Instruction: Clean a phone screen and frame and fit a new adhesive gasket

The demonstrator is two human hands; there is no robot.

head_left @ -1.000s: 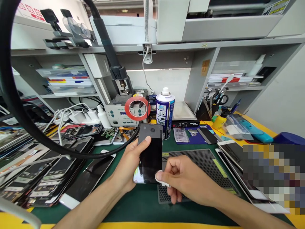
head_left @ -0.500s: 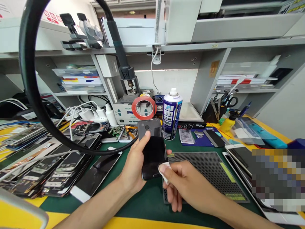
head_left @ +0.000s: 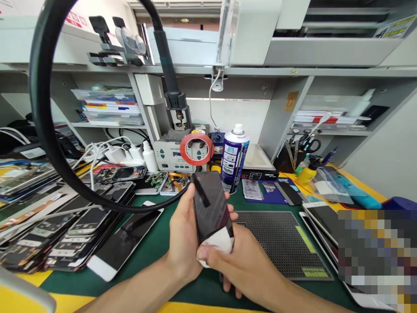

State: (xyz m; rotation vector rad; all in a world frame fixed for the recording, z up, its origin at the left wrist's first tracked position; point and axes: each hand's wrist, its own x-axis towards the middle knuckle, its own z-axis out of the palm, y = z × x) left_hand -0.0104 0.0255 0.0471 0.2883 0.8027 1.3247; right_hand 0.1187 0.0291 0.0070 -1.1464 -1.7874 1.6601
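A dark smartphone is held upright over the green mat, its glossy face toward me with reflections on it. My left hand is closed round it, thumb along the left edge and fingertips showing past the right edge. At the phone's lower end, my right hand presses a folded white cloth or tissue against the glass with the thumb; some of its fingers are hidden behind the phone.
A blue spray can and a roll of red tape stand behind the phone. A perforated grey pad lies to the right. Stacked phone screens are at left. A thick black hose arches over the left side.
The phone has turned, so its face now reflects light. My right hand has moved the white cloth left, across the phone's lower end, and more of the cloth shows.
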